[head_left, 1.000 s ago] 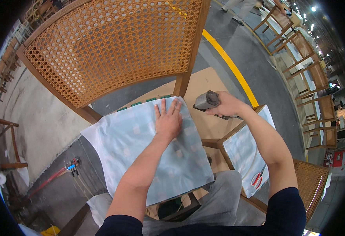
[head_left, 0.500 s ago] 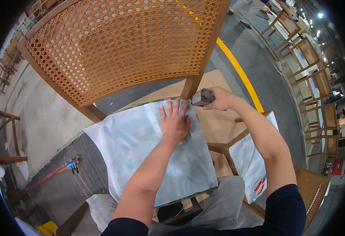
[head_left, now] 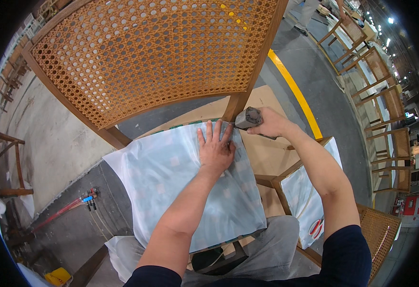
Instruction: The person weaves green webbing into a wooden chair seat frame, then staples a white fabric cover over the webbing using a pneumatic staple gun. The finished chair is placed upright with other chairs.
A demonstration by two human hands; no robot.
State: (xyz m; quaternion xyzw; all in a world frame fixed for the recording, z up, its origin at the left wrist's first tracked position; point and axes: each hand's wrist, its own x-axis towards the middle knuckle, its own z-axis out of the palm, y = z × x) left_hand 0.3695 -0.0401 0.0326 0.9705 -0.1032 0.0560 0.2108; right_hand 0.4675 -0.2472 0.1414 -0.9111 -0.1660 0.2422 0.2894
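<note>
White translucent fabric [head_left: 190, 191] covers the seat of a wooden chair with a woven cane back [head_left: 147, 62]. My left hand [head_left: 215, 149] lies flat on the fabric near the seat's far right corner, fingers spread and pointing away from me. In my right hand [head_left: 272, 123] is a grey-headed staple gun [head_left: 249, 118], its nose at that corner, close to the left fingertips and the foot of the chair back. My right fingers wrap its grip, which is mostly hidden. A green edge [head_left: 185, 125] shows along the back of the seat.
At right stands a second cane chair [head_left: 380, 234]; red-handled scissors [head_left: 316, 228] and a thin hose lie on its white-covered seat [head_left: 300, 191]. A cardboard sheet [head_left: 262, 153] lies beneath. Left on the floor are air-line fittings [head_left: 90, 197]. More chairs [head_left: 391, 105] and a person [head_left: 307, 16] are farther off.
The view has shifted slightly, so chair and hands appear a little farther right. My left hand still presses the fabric and the staple gun stays at the same corner.
</note>
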